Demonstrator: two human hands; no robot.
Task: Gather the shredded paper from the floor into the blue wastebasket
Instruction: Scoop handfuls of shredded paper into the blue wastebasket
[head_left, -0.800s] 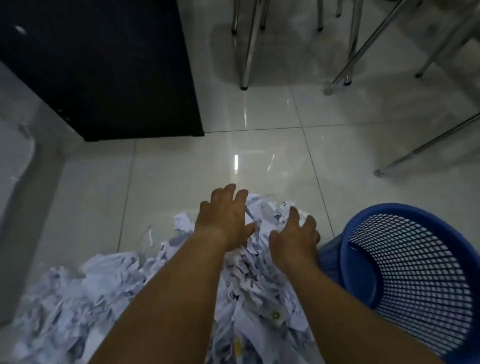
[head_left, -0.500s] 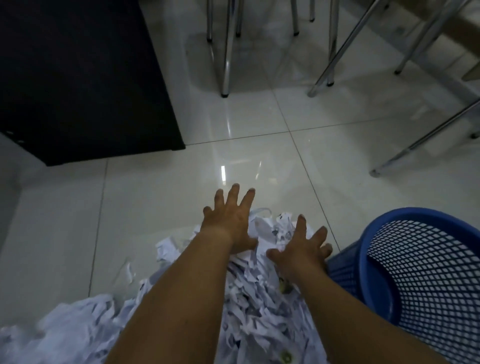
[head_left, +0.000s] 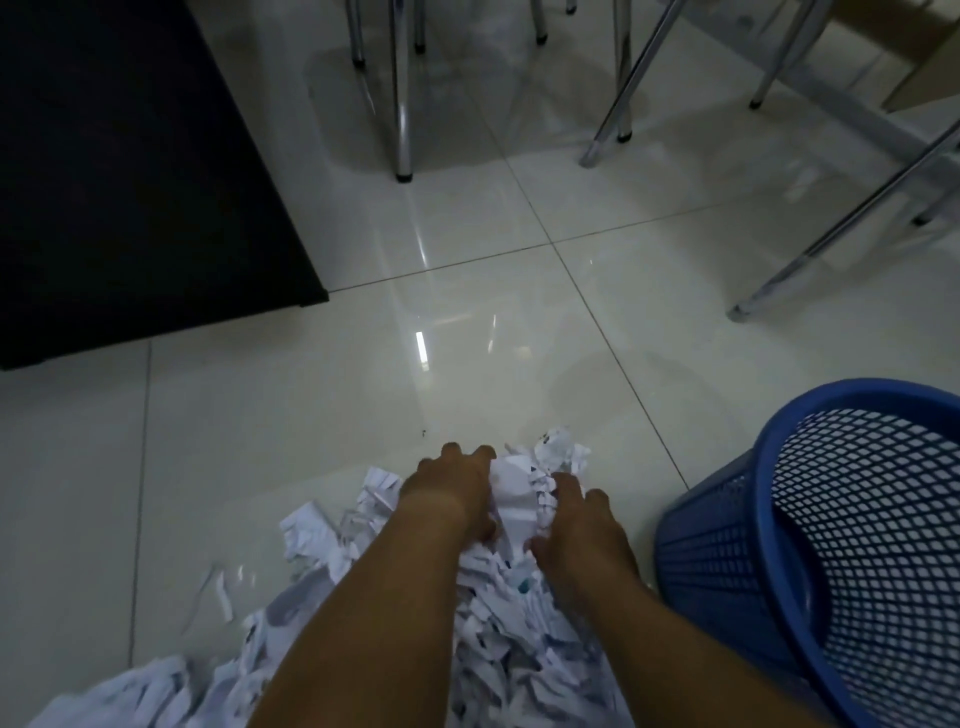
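Note:
A heap of white shredded paper (head_left: 332, 551) lies on the tiled floor, spreading from the bottom left to the middle. My left hand (head_left: 449, 486) and my right hand (head_left: 582, 525) are pressed together over its far end, fingers curled round a bunched clump of shreds (head_left: 519, 493) between them. The blue mesh wastebasket (head_left: 769, 478) lies tilted at the right, its mouth facing me, just beside my right forearm. Its inside looks bare.
A black cabinet (head_left: 130, 182) fills the upper left. Chrome chair and table legs (head_left: 402, 104) stand at the top and slant down the right side (head_left: 831, 239). Glossy pale floor tiles (head_left: 467, 338) stretch beyond the heap.
Both hands lay spread flat on the paper before. Now their fingers have curled and drawn together, squeezing a clump of shreds between them.

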